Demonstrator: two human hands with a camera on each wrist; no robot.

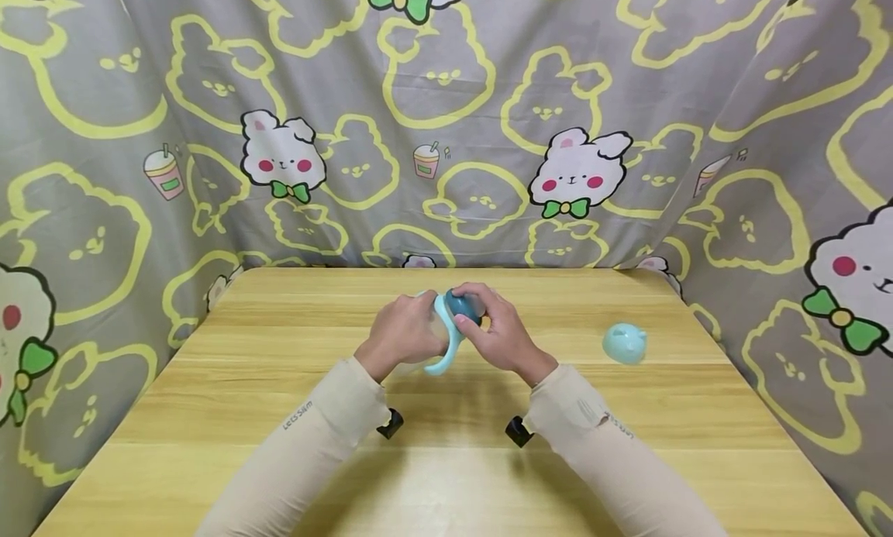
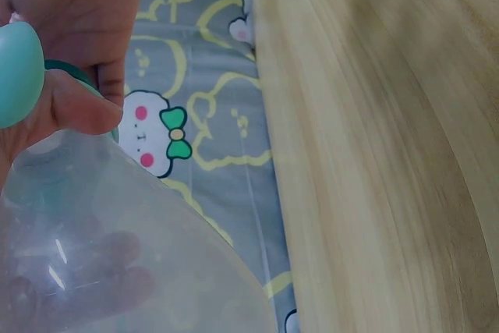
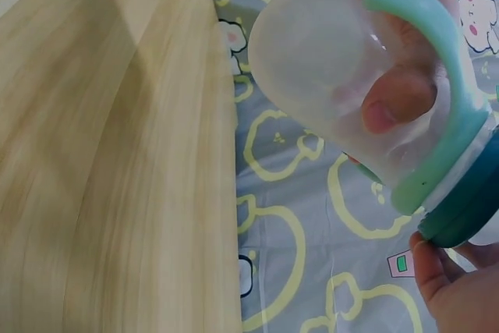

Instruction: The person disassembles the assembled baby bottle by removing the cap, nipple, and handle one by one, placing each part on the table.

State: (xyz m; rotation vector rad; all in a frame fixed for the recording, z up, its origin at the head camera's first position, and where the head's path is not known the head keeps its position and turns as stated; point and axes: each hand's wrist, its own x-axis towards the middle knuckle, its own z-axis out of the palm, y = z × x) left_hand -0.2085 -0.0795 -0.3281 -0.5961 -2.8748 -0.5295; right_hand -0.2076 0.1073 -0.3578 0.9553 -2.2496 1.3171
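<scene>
Above the middle of the table both hands hold a baby bottle (image 3: 308, 52) with a rounded, translucent body, tilted on its side. My left hand (image 1: 410, 329) grips the body, its thumb passing inside the light teal handle (image 3: 460, 91). On the bottle's other end my right hand (image 1: 505, 335) pinches the dark teal collar (image 3: 468, 196) between thumb and fingers. The teat end is mostly hidden by the right hand. To the right, a light teal bottle cap (image 1: 625, 343) with small ears lies on the table, apart from both hands.
The wooden table (image 1: 279, 413) reaches back to a grey curtain (image 1: 460, 72) printed with rabbits and yellow outlines, which surrounds it on three sides. Small black wrist cameras (image 1: 519, 432) hang under both sleeves.
</scene>
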